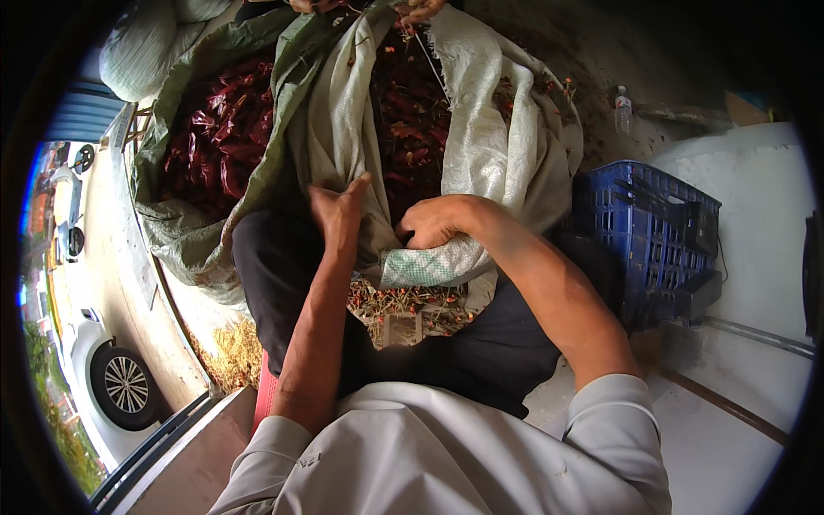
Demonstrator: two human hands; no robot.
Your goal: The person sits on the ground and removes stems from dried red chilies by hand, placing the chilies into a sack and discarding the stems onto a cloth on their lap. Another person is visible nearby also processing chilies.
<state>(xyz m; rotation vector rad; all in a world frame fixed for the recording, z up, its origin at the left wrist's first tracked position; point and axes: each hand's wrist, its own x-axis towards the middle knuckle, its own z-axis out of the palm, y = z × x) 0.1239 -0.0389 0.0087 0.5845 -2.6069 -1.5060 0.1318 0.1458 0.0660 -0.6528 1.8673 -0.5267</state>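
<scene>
Between my knees stands a white woven sack (483, 148) with its mouth spread, dark dried red chillies (412, 129) inside. My left hand (338, 206) grips the sack's left edge, thumb pointing up. At the near rim my right hand (434, 222) is bent inward, its fingertips partly hidden; whether it pinches the cloth or a chilli I cannot tell. Just below it shows a green-and-white checked part of the sack. To the left, a green woven sack (187, 238) is full of glossy dried red chillies (222, 135). Loose stems and red bits (412, 299) lie below the sack, between my legs.
Another person's hands (421, 9) are at the far side of the sacks. A blue plastic crate (644, 238) stands to the right, a plastic bottle (622, 111) beyond it. Filled sacks (138, 48) lie far left. A white car (106, 380) is outside on the left.
</scene>
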